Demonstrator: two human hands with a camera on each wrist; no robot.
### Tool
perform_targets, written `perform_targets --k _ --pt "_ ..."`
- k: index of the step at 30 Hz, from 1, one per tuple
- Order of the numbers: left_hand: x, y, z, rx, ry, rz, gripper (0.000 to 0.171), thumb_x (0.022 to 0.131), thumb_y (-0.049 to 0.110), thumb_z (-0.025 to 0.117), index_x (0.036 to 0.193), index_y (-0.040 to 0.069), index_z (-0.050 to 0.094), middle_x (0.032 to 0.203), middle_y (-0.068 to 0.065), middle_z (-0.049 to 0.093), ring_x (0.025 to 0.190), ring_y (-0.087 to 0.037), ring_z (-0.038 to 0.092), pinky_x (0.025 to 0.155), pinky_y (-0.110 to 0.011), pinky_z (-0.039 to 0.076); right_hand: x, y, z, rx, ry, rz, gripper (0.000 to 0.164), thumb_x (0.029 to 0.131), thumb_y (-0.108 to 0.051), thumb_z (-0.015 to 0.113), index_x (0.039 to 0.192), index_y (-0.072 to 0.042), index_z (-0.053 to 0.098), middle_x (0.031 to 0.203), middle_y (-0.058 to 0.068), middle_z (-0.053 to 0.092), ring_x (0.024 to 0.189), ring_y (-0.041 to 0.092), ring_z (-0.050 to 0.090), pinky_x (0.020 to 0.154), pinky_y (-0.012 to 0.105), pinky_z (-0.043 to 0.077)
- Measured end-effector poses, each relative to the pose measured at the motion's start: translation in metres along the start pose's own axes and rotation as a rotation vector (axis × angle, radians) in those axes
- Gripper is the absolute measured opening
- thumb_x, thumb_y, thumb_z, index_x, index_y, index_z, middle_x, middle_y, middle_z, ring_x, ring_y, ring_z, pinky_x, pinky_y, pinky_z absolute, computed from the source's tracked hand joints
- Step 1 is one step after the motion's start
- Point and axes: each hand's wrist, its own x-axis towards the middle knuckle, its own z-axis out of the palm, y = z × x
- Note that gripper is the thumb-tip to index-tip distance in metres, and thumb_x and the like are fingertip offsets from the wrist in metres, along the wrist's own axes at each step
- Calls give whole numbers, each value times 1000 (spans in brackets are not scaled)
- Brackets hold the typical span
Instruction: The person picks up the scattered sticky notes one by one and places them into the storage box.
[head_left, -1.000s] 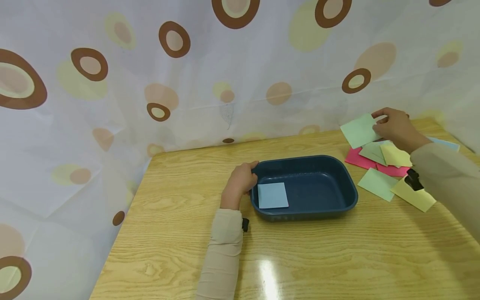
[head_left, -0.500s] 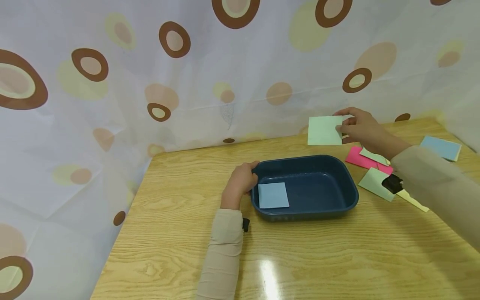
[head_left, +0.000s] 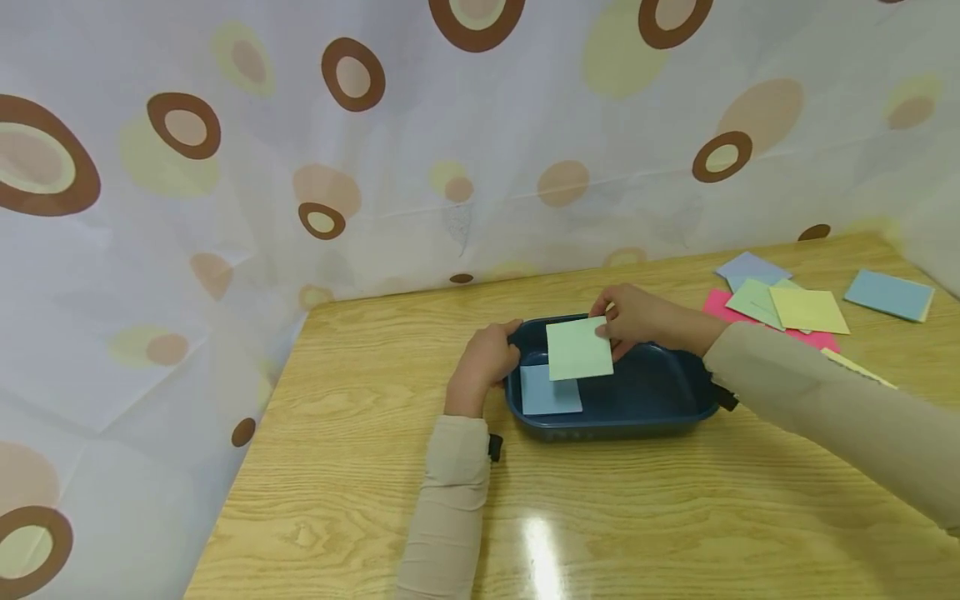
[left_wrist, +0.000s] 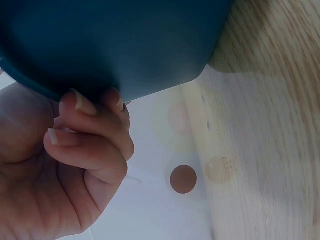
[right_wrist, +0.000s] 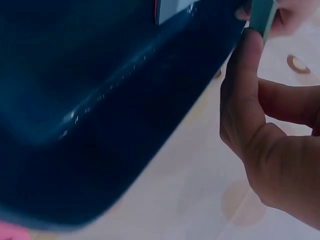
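Holding a pale green square paper note (head_left: 578,349) by its right edge, the right hand (head_left: 633,321) pinches it between thumb and fingers above the dark blue rectangular plastic tray (head_left: 675,407), tilted so its face turns toward the wearer. The note hangs over the tray's left half, partly in front of a light blue square paper note (head_left: 547,393) that lies flat on the tray floor. The left hand (head_left: 487,360) curls its fingers over the tray's left rim and grips it, which steadies the tray on the light wooden worktop (head_left: 675,500).

To do this well, I would say the green note should come down level rather than edge first, so it settles flat and does not lean on the tray wall. Squaring its corners over the blue one beneath would keep the pair tidy (thin paper slides easily on smooth plastic). The pinch should let go only once the note touches, since a drop from height may let it drift. The left hand's grip seems worth keeping, as the tray looks light.

Well apart on the worktop's right side lie more loose notes: a pink sheet (head_left: 817,340), a yellow square (head_left: 808,310), a lavender one (head_left: 752,268) and a blue one (head_left: 888,294).
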Motion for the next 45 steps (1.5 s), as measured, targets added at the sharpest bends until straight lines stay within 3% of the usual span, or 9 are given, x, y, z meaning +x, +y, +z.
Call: perform_targets --k 4,13,20,27,37,45 --pt "0 0 0 -8 -3 -9 56 93 2 45 148 16 42 117 -21 61 41 -16 47 39 -24 44 13 -2 16 -51 -57 71 22 96 6 47 116 14 42 105 30 55 80 30 65 67 36 58" --pt "1 1 0 10 -20 -24 57 94 2 44 149 18 40 100 -18 65 43 -16 48 41 -23 44 34 -2 37 -112 -143 169 36 95 6 44 128 20 40 108 32 59 84 31 68 68 34 58" --pt "0 5 -2 23 -7 -11 56 95 2 44 148 17 40 125 -18 59 44 -16 50 42 -24 46 41 -3 44 -106 -150 199 40 93 4 44 130 18 39 110 29 56 78 27 66 67 33 58" --pt "-1 5 -2 27 -7 -8 56 94 2 45 148 17 40 110 -20 65 44 -16 50 43 -24 46 49 0 50 -114 -159 229 35 91 8 45 125 18 42 100 27 59 77 27 66 66 32 58" --pt "-2 3 -3 24 -5 -17 55 95 3 45 148 17 40 114 -19 64 43 -16 50 43 -24 45 59 4 56 -166 -155 261 33 92 4 45 122 17 43 101 27 56 81 33 67 63 31 58" --pt "-1 2 -3 35 -4 -12 55 95 2 45 148 17 41 94 -18 65 43 -15 50 42 -24 45 64 6 61 -230 -117 265 29 93 2 44 119 15 44 108 28 53 73 31 68 58 29 58"
